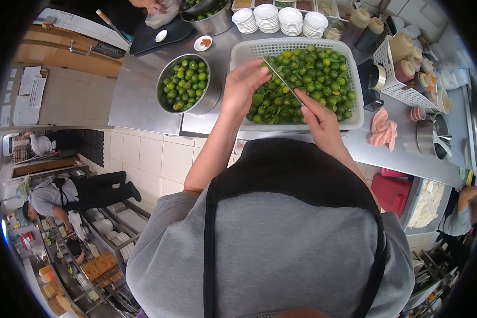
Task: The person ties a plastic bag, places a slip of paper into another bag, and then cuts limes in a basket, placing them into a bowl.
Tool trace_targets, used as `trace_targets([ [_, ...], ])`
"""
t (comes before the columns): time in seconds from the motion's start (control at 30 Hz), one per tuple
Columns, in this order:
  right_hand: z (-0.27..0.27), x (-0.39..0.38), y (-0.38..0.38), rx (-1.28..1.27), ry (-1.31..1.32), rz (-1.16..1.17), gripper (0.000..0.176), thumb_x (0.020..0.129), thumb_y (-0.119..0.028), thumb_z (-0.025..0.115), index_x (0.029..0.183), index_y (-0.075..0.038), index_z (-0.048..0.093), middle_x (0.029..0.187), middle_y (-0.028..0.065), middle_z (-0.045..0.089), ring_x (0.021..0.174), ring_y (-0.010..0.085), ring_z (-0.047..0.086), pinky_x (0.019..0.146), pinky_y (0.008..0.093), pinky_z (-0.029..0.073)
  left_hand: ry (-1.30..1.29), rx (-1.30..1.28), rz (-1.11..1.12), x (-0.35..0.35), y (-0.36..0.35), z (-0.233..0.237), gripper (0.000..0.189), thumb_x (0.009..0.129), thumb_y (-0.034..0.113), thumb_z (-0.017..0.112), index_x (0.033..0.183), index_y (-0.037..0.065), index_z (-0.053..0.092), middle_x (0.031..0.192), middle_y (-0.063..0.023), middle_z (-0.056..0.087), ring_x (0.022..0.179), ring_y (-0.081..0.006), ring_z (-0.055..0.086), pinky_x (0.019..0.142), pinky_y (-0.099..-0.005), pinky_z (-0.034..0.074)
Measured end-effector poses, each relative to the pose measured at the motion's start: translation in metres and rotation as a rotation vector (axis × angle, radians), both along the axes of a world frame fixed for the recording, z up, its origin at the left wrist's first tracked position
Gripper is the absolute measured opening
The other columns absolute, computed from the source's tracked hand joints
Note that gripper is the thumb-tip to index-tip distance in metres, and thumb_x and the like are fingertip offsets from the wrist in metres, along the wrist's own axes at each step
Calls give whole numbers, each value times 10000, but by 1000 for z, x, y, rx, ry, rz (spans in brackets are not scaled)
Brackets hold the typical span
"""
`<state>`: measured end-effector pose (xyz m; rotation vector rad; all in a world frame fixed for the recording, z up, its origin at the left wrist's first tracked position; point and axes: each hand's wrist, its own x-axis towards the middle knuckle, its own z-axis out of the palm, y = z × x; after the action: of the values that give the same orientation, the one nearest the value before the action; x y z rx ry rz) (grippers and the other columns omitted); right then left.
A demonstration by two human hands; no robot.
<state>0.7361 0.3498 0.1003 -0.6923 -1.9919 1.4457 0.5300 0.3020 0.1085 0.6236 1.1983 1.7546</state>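
Observation:
My left hand [243,87] is closed on a small green lime [266,67], pinched between its fingertips over the left side of a white plastic basket [237,56]. My right hand [321,119] grips a knife [282,79], whose narrow blade slants up and left to the held lime. Whether the edge is cutting in is too small to tell. Many small limes [323,77], several with leaves, fill the basket below both hands. To the left stands a steel pot [213,93] holding more limes [184,85].
Stacks of small white dishes [291,18] stand behind the basket. A white crate of bottles [384,61] and a pink cloth [382,129] lie to the right. A black tray [161,36] is at the back left, near another person's hand [152,5]. Another worker [63,196] bends over shelves at left.

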Motion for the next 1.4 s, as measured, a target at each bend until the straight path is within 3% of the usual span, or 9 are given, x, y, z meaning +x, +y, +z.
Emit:
trace_targets([
  [0.27,7,-7,3,104,-154,-61,326,896,-112,504,1221,-113,534,940,141,630,683,197,522,671,295,437,277,-119,21,22,-3,-4,278,780,53,665,1032,-31,581,933,-95,620,847,-134,582,749,-241,464],
  [0.4,3,-13,13,192,-12,-149,317,897,-118,502,1212,-104,541,926,137,631,699,201,543,668,288,440,215,-72,-100,28,-4,-8,280,769,62,679,1023,-15,591,921,-82,622,828,-122,578,747,-239,459],
  [0.7,-3,-3,-2,178,14,-17,321,895,-123,502,1212,-98,538,1008,146,632,751,209,585,691,302,457,284,-37,133,-6,-2,-6,248,769,-21,646,1009,-22,583,921,-90,628,834,-130,600,775,-253,474],
  [0.87,11,-13,10,36,-202,-27,305,895,-126,503,1194,-95,552,1021,150,628,798,213,608,718,292,466,324,-48,-5,11,-4,-12,230,784,-10,634,1008,-12,586,919,-79,629,830,-137,605,772,-264,479],
  [1.07,5,-10,8,71,-96,23,303,899,-124,499,1196,-84,548,1024,159,627,843,221,615,748,290,467,-84,5,6,-23,-9,-10,226,821,32,601,1039,-22,574,978,-116,627,871,-193,616,838,-337,494],
  [1.17,-1,-1,8,23,-56,14,307,900,-133,504,1199,-81,544,1025,158,627,815,196,608,732,279,461,158,-8,313,-71,-24,-3,232,797,39,636,1013,-25,582,933,-113,635,826,-183,624,790,-279,508],
  [1.23,-4,9,12,-20,-117,-18,309,899,-138,508,1201,-81,544,994,145,632,775,173,587,711,264,451,690,-180,585,-99,-37,4,266,747,44,678,996,-17,609,891,-73,636,800,-145,602,728,-253,476],
  [1.33,-14,18,21,-61,-175,-76,311,898,-143,514,1201,-82,544,905,112,629,692,130,527,658,239,425,1665,-285,878,-100,-39,15,307,676,56,709,972,27,633,852,-97,643,827,-243,605,764,-327,472],
  [1.4,-18,18,23,-58,-174,-106,312,897,-144,516,1201,-82,544,847,91,621,649,112,489,625,228,409,1530,-255,589,-91,-25,-2,272,664,78,707,925,27,650,852,-128,644,786,-266,614,758,-341,475],
])
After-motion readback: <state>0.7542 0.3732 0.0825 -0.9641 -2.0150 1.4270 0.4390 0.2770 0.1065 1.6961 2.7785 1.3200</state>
